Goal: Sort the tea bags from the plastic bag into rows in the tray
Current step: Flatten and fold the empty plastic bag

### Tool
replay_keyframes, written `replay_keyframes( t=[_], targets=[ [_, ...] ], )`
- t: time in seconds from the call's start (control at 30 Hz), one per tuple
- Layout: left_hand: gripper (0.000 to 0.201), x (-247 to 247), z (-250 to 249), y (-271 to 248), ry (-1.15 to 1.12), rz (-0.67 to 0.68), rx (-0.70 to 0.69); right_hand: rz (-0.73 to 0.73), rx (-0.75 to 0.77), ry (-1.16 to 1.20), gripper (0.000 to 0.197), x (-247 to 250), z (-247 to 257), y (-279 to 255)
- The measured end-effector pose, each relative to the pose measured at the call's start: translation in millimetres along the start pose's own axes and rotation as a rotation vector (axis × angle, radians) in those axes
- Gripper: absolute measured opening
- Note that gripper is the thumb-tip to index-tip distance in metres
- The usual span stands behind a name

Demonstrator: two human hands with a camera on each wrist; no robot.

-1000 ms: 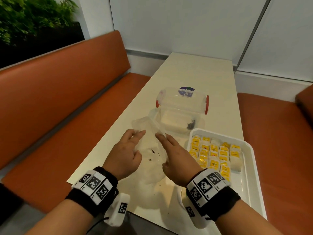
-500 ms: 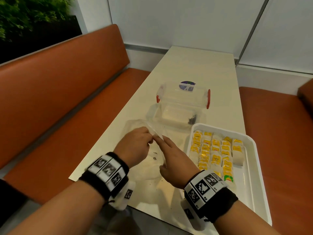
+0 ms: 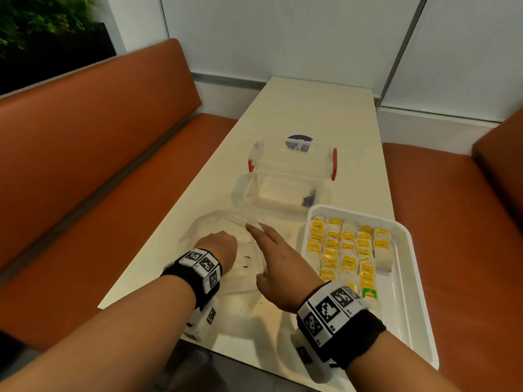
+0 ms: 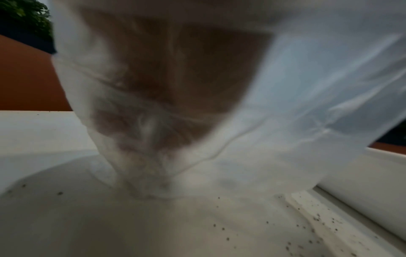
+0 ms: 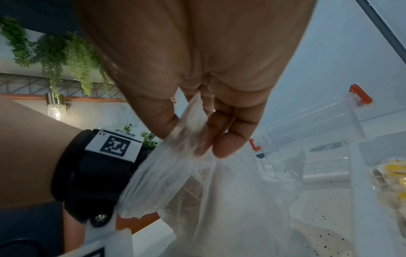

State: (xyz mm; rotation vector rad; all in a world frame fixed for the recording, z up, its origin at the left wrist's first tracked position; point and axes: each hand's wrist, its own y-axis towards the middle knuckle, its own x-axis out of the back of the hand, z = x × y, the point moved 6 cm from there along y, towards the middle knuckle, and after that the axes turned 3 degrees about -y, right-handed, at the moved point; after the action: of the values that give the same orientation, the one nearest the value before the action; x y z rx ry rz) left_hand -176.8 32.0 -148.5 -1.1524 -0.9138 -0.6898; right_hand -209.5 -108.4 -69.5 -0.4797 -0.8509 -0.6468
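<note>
While right hand (image 5: pixel 197 73) fingers (image 5: pixel 228 144) pinch plastic bag (image 5: pixel 219 200), left hand (image 3: pixel 219 247) grip unclear, labels unreadable.

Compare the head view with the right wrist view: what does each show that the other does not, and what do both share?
Head view only: rows of tea bags filling the white tray, and the left hand reaching into the plastic bag.

Right wrist view only: the right hand pinching the bag's edge between thumb and fingers, plus a wall lamp.

Both: the bag, the clear container and tea specks on the table.
</note>
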Motion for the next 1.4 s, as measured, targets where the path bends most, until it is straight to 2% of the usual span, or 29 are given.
replay_keyframes(
  t=[0.37,0.43,0.5,0.57,0.63,0.7,0.77,0.87,0.97,1.07,1.17,1.3,1.4],
  targets=[
    [0.027,0.9,-2.2,-3.7,-0.023,0.053,-0.045,-0.011,0.005,0.001,0.089,3.5,1.4,0.0],
    [0.028,10.2,0.2,-7.3,-0.085,0.026,-0.067,-0.012,0.003,0.004,0.089,4.3,-0.3,0.5],
    [0.023,19.3,6.6,-12.7,-0.296,-0.052,-0.097,-0.002,-0.007,-0.004,0.089,3.9,-2.1,0.1],
    [0.018,26.0,16.5,-23.3,-0.636,-0.151,-0.113,0.003,-0.018,-0.013,0.089,4.7,-2.9,-0.2],
    [0.023,27.8,22.5,-31.9,-0.997,-0.176,-0.119,-0.007,-0.03,-0.021,0.087,6.5,-3.7,0.4],
    [0.023,24.1,22.1,-36.8,-1.418,-0.075,-0.122,-0.023,-0.054,-0.024,0.084,7.9,-5.5,2.1],
    [0.019,21.2,18.4,-42.9,-1.69,0.074,-0.141,-0.048,-0.077,-0.025,0.079,10.7,-7.0,4.4],
    [0.019,13.3,17.2,-46.6,-1.811,0.189,-0.122,-0.09,-0.077,-0.051,0.066,15.7,-5.7,8.2],
    [0.028,6.6,16.9,-48.9,-1.882,0.264,-0.096,-0.094,-0.083,-0.062,0.06,16.1,-4.3,10.8],
    [0.032,7.9,16.4,-53.7,-1.857,0.298,-0.163,-0.087,-0.094,-0.067,0.06,13.9,-5.5,11.2],
    [0.028,14.0,16.9,-56.9,-1.696,0.213,-0.192,-0.091,-0.116,-0.072,0.058,13.7,-8.4,11.6],
    [0.038,33.8,17.5,-61.8,-1.013,-0.079,-0.243,-0.122,-0.143,-0.098,0.05,14.5,-12.8,12.7],
    [0.039,49.4,10.5,-70.5,-0.739,-0.226,-0.309,-0.186,-0.139,-0.147,0.044,18.9,-14.6,13.9]
  ],
)
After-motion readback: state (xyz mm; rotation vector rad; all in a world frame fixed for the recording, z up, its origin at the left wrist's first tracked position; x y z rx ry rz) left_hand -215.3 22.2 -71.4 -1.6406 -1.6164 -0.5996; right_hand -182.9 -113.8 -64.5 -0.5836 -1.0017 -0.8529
